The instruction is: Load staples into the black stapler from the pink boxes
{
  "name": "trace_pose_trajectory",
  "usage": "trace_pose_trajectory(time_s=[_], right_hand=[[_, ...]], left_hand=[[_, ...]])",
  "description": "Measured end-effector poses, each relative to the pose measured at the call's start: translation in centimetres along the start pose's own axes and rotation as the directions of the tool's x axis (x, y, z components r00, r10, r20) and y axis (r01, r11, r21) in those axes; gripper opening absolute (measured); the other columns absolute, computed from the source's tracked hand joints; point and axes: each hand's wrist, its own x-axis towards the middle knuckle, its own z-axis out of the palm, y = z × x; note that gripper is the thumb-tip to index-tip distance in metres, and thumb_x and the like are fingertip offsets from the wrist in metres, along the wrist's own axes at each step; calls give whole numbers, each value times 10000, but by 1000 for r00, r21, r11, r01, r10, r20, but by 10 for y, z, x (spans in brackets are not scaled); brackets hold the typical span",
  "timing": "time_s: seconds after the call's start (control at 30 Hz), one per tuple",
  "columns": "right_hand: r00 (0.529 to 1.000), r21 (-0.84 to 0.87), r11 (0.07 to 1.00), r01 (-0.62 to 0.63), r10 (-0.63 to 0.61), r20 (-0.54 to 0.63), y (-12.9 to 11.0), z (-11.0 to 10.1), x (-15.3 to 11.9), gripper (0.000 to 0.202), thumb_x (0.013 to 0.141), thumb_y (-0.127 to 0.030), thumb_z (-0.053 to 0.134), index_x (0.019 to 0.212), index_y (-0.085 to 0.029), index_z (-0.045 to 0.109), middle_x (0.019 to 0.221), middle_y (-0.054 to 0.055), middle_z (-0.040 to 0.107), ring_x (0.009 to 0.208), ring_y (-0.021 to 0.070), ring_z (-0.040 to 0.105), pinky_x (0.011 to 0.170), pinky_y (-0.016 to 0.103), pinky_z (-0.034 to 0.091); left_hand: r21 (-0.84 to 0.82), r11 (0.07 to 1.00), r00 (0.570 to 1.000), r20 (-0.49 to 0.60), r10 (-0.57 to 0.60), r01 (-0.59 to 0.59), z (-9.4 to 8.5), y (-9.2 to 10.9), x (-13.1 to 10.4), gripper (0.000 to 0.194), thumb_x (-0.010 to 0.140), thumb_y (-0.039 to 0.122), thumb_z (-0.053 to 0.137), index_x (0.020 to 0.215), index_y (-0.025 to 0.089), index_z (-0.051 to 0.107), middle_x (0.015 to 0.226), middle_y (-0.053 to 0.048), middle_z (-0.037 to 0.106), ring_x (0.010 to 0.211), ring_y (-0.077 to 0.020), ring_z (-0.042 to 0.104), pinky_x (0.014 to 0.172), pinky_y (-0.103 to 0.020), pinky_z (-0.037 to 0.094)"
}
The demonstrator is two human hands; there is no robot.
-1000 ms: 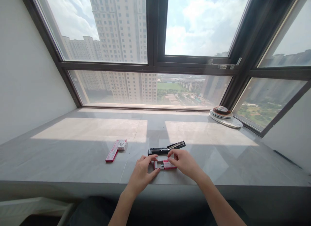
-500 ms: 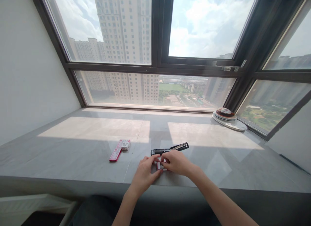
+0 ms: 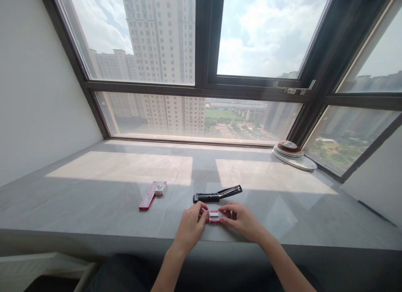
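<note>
Near the front of the sill, a small red-and-white box (image 3: 214, 220) lies between my two hands, with a pale piece in its middle. My left hand (image 3: 191, 223) pinches the box's left end with thumb and fingers. At the right end, the bent thumb and fingers of my right hand (image 3: 243, 220) close on it. A black stapler (image 3: 205, 197) lies just behind the hands, its upper arm swung back to the right so that the metal inside shows. The finer contents of the box are too small to make out.
Left of my hands, a long red-and-white box (image 3: 147, 201) lies with a small white printed box (image 3: 161, 188) at its far end. Stacked plates (image 3: 289, 151) stand in the back right corner by the window frame (image 3: 201, 90). The grey sill (image 3: 94, 208) ends in front of me.
My hands have drawn apart, the right one moving off to the right, and the small box now shows between them. More of the stapler is uncovered. The view has shifted slightly.
</note>
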Motion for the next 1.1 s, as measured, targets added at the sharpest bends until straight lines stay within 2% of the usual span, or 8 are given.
trace_pose_trajectory(time_s=[0.13,0.2,0.3,0.4,0.47,0.57,0.8,1.1], right_hand=[[1000,-25,1000,-1,1,7,-8,-2,8,352,826,-471,748,1095,-246,770,838,10,681,719,170,584,665,258,415],[1000,-48,999,11,-9,24,-12,-2,13,341,818,-476,753,1092,-274,779,807,1,681,696,167,578,649,257,400],[999,-80,997,16,-13,36,-17,4,20,219,842,-415,722,987,-275,807,751,4,676,673,168,578,634,259,383],[999,-99,994,37,-35,19,-22,10,29,179,872,-344,675,965,-260,803,753,16,696,683,178,592,642,263,377],[997,-105,992,75,-78,-29,-25,12,36,202,902,-334,636,1008,-253,788,795,27,710,707,183,596,657,265,380],[989,-125,986,110,-122,-87,-29,13,48,235,934,-345,602,1060,-241,770,812,34,709,727,187,592,683,268,390],[987,-151,975,160,-162,1,-29,26,63,220,940,-350,608,1049,-253,772,876,29,733,798,192,624,756,262,411],[987,-137,978,157,-160,-12,-30,32,61,219,949,-338,595,1063,-255,763,867,28,727,784,194,626,756,258,418]], left_hand=[[-40,999,999,40,9,-8,2,5,3,209,993,364,429,992,242,599,825,-2,690,734,-170,621,685,-268,410],[32,999,999,-39,7,-6,-6,-1,11,219,982,388,449,1024,239,603,815,1,664,719,-165,599,684,-267,405],[214,977,983,-177,39,0,-23,-17,31,317,881,432,611,1130,237,629,860,-10,632,810,-191,593,757,-287,410],[275,961,997,-75,26,-4,-33,-31,44,378,796,453,705,1109,243,685,848,-14,633,845,-208,593,766,-289,400],[255,967,1000,-3,6,-5,-32,-35,43,333,805,465,699,1059,251,710,794,-3,631,816,-200,591,738,-277,380],[247,969,1000,-11,-1,4,-25,-35,31,335,816,488,690,1074,274,713,760,8,625,805,-200,589,718,-273,353],[257,966,1000,-27,-11,18,-21,-29,19,294,827,484,679,1048,296,720,758,8,629,802,-205,583,728,-286,345],[247,969,999,-31,-15,22,-23,-29,20,269,823,462,688,1033,295,716,748,11,631,799,-207,583,730,-291,336]])
